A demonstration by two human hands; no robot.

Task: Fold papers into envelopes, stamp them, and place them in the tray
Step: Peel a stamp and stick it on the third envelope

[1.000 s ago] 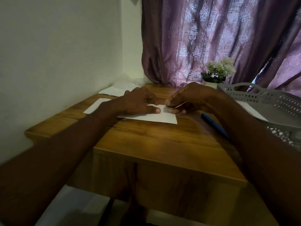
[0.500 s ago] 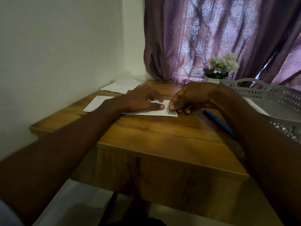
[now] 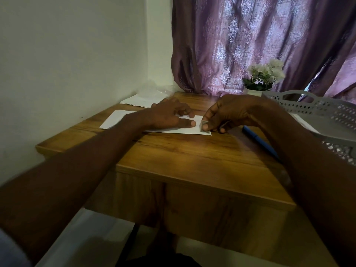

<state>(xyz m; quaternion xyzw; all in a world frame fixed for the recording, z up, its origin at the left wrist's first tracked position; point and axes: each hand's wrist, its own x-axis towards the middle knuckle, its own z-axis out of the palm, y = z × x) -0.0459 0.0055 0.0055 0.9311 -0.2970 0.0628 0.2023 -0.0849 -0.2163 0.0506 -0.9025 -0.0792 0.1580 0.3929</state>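
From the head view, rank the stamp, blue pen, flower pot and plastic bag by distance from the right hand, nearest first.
1. stamp: under the right hand fingertips, on the envelope corner.
2. blue pen: just right of that hand, on the table.
3. flower pot: behind it, by the curtain.
4. plastic bag: far left corner.

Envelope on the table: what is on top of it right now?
The left hand lies flat on the envelope, and the right hand presses a small stamp onto its near right corner. The hands cover much of its face, so any writing there stays unseen.
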